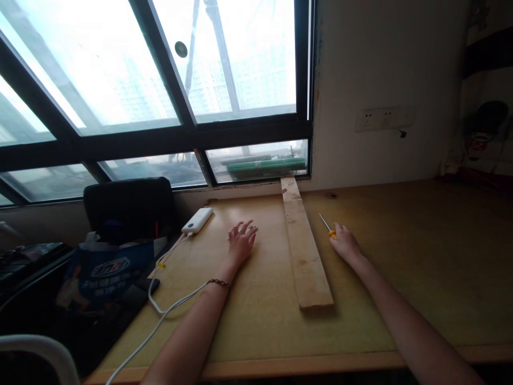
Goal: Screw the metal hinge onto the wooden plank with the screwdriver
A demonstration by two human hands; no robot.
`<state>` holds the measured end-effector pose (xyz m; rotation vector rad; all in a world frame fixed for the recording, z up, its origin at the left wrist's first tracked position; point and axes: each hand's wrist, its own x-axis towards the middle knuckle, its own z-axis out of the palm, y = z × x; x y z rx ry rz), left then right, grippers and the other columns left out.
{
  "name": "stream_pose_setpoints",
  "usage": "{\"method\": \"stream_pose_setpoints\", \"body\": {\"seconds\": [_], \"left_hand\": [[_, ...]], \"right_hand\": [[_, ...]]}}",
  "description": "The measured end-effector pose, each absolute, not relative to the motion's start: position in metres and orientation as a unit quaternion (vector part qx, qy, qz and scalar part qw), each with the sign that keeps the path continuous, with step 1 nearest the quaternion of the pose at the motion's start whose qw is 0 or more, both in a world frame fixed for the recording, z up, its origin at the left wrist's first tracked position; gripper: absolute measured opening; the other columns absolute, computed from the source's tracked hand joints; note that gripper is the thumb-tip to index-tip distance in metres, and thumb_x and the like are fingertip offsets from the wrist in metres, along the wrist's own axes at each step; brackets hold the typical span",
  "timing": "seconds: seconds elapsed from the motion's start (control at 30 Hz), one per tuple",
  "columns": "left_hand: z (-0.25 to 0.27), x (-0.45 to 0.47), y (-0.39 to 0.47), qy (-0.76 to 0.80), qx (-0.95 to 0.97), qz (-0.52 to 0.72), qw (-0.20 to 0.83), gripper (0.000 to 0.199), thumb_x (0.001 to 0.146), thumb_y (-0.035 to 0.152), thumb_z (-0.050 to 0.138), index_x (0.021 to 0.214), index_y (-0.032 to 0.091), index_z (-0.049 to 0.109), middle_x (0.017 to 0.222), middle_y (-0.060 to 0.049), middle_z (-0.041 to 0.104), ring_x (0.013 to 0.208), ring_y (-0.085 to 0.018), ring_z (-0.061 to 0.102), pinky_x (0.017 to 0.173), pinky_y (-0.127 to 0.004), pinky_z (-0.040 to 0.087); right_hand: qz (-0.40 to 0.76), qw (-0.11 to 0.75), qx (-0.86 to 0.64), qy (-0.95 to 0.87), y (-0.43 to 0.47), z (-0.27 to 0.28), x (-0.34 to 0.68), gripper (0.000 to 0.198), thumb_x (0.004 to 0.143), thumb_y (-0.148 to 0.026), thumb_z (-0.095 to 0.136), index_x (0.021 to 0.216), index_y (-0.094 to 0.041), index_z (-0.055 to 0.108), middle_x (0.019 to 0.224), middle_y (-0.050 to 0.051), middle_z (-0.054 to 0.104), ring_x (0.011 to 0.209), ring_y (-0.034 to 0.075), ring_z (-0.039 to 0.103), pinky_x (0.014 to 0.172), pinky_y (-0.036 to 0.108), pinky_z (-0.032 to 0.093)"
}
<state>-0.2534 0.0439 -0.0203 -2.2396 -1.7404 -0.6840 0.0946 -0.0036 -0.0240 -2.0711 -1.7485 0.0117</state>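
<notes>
My right hand (344, 241) is wrapped round the yellow handle of a screwdriver (326, 223), its thin metal shaft pointing up and to the left. Just left of that hand, a long wooden board (302, 240) lies flat on the table, running from the window side toward me. My left hand (241, 240) is on the other side of the board, low over the tabletop, with its fingers spread apart. A few tiny dark bits show around its fingertips, too small to name.
A white power bank (197, 220) rests at the table's left edge, with a white cable (160, 313) trailing toward me past my left forearm. A black chair (128, 208) and a blue bag (108, 272) stand left of the wooden table (420, 267). Wall sockets (377, 118) are behind.
</notes>
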Motion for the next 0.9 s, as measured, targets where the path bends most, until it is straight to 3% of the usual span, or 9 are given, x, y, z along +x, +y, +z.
{"method": "stream_pose_setpoints", "body": {"seconds": [0.1,0.23,0.37,0.53,0.63,0.73,0.9], "left_hand": [[-0.023,-0.245,0.042,-0.549,-0.806,-0.204,0.078,0.03,0.084,0.028,0.042,0.108,0.033,0.06,0.136,0.001,0.042,0.13,-0.028,0.018,0.104,-0.05,0.006],[-0.028,-0.245,0.047,-0.59,-0.782,-0.193,0.059,0.03,0.085,0.032,0.04,0.107,0.033,0.06,0.137,0.0,0.039,0.132,-0.03,0.013,0.101,-0.058,0.001],[-0.024,-0.247,0.044,-0.588,-0.78,-0.204,0.066,0.03,0.085,0.03,0.041,0.109,0.03,0.059,0.137,-0.002,0.04,0.132,-0.029,0.014,0.103,-0.056,0.001],[0.0,-0.225,0.017,-0.531,-0.778,-0.334,0.027,0.029,0.086,0.029,0.04,0.103,0.021,0.061,0.121,-0.009,0.053,0.125,-0.024,0.03,0.105,-0.041,0.019],[0.018,-0.19,-0.013,-0.49,-0.775,-0.389,-0.092,0.03,0.086,0.036,0.039,0.094,0.02,0.063,0.098,-0.009,0.062,0.099,-0.02,0.053,0.089,-0.031,0.038],[0.029,-0.152,-0.045,-0.453,-0.784,-0.356,-0.23,0.032,0.084,0.043,0.041,0.089,0.02,0.063,0.083,-0.006,0.064,0.073,-0.017,0.057,0.065,-0.027,0.043],[0.033,-0.124,-0.068,-0.466,-0.806,-0.315,-0.187,0.026,0.066,0.035,0.064,0.083,0.017,0.06,0.08,-0.004,0.061,0.072,-0.017,0.055,0.062,-0.027,0.039]], "right_hand": [[0.002,0.218,-0.745,-0.631,-0.005,-0.023,0.094,0.04,0.076,-0.017,0.049,0.115,-0.01,0.047,0.097,0.015,0.056,0.088,0.022,0.055,0.069,0.027,0.037],[0.005,0.236,-0.742,-0.627,-0.005,-0.024,0.095,0.041,0.075,-0.015,0.049,0.115,-0.009,0.047,0.098,0.017,0.057,0.087,0.023,0.056,0.07,0.028,0.039],[0.044,0.335,-0.726,-0.599,0.0,-0.024,0.095,0.042,0.073,-0.015,0.051,0.114,-0.009,0.048,0.1,0.016,0.058,0.088,0.023,0.057,0.074,0.032,0.042],[0.373,0.568,-0.564,-0.469,-0.005,-0.008,0.076,0.039,0.067,-0.025,0.061,0.103,-0.013,0.054,0.094,0.01,0.062,0.083,0.019,0.059,0.072,0.031,0.048],[0.546,0.593,-0.408,-0.43,-0.022,0.005,0.055,0.036,0.063,-0.03,0.068,0.095,-0.015,0.058,0.09,0.006,0.062,0.077,0.016,0.06,0.07,0.028,0.049],[0.605,0.584,-0.338,-0.421,-0.039,0.012,0.037,0.04,0.061,-0.03,0.073,0.096,-0.017,0.058,0.083,0.002,0.06,0.071,0.012,0.058,0.069,0.027,0.049],[0.571,0.598,-0.336,-0.451,-0.046,0.009,0.027,0.045,0.058,-0.027,0.076,0.097,-0.019,0.055,0.084,0.0,0.058,0.074,0.013,0.058,0.071,0.028,0.049]]}}
